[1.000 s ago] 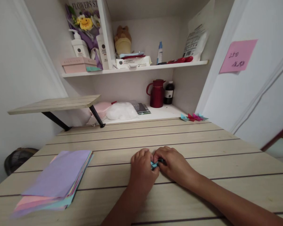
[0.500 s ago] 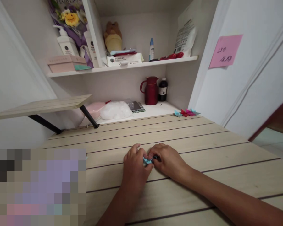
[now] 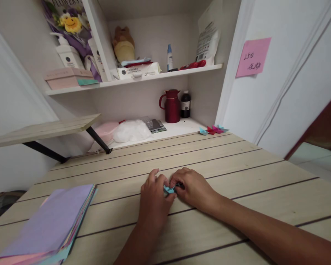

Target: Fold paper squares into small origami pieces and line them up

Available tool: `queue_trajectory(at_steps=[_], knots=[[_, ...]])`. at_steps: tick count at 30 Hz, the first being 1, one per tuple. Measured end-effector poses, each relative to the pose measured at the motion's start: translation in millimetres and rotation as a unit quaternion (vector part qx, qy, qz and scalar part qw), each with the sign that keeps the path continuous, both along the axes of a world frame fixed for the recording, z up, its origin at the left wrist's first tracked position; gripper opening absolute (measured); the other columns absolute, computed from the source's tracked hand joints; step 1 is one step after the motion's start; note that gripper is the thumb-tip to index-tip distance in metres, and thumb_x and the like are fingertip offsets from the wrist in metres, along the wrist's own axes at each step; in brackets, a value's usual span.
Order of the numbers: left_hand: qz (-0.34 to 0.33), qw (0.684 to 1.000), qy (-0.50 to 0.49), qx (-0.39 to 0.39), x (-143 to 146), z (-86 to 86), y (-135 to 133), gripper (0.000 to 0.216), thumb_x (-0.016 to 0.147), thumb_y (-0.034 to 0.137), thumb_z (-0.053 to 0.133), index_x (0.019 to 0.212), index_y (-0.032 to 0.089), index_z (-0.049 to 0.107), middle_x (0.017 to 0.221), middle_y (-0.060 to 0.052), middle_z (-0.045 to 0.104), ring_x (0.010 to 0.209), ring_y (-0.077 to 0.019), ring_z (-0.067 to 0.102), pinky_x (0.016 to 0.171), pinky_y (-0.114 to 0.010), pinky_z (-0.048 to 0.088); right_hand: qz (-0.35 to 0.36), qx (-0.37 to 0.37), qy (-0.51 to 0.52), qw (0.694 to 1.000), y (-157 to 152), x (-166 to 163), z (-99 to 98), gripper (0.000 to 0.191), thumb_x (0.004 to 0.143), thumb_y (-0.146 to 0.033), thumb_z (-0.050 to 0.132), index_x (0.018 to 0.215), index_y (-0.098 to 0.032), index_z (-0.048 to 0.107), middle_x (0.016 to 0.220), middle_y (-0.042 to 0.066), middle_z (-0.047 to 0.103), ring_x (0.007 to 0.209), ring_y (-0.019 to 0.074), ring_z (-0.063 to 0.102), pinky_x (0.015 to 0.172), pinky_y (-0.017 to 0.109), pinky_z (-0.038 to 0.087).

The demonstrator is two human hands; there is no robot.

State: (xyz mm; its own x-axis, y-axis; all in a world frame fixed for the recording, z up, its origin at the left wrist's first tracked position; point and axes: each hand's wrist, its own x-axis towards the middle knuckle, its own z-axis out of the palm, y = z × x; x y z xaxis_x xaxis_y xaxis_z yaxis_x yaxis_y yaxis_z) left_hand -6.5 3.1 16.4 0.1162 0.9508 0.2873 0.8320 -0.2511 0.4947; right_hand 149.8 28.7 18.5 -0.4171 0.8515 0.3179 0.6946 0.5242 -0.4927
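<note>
The left hand (image 3: 153, 197) and right hand (image 3: 191, 187) nearly meet above the middle of the near part of the counter (image 3: 264, 184), with a small piece of blue paper (image 3: 168, 190) between them. The left hand pinches it from the left, thumb on the near side and curled fingers on the far side. The right hand, narrow, has its fingertips at the paper's right end; a dark patch there is too small to identify. Whether the paper touches the counter cannot be told.

A stack of coloured sheets (image 3: 48, 221), lilac on top, lies near left, well apart from the hands. Four folded papers (image 3: 210, 130), blue, red, pink and blue, sit in a row at the far right edge. Beyond that edge, a red jug (image 3: 172, 106) stands just left of a dark bottle (image 3: 185, 106). Far left is a raised board (image 3: 49, 127) on black legs (image 3: 99, 140).
</note>
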Motion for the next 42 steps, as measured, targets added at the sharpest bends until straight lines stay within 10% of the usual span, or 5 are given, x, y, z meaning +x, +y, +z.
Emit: queue_trajectory(at_steps=[42], knots=[[-0.02, 0.996, 0.07, -0.057, 1, 13.4, -3, 0.014, 0.078, 0.017, 0.059, 0.087, 0.024, 0.067, 0.143, -0.009, 0.046, 0.131, -0.0263, 0.042, 0.103, -0.046, 0.034, 0.025, -0.012, -0.107, 0.994, 5, 4, 14.0, 0.026, 0.075, -0.01, 0.056, 0.089, -0.027, 0.069, 0.096, 0.001, 0.07, 0.097, 0.0217, 0.059, 0.084, 0.033, 0.038]])
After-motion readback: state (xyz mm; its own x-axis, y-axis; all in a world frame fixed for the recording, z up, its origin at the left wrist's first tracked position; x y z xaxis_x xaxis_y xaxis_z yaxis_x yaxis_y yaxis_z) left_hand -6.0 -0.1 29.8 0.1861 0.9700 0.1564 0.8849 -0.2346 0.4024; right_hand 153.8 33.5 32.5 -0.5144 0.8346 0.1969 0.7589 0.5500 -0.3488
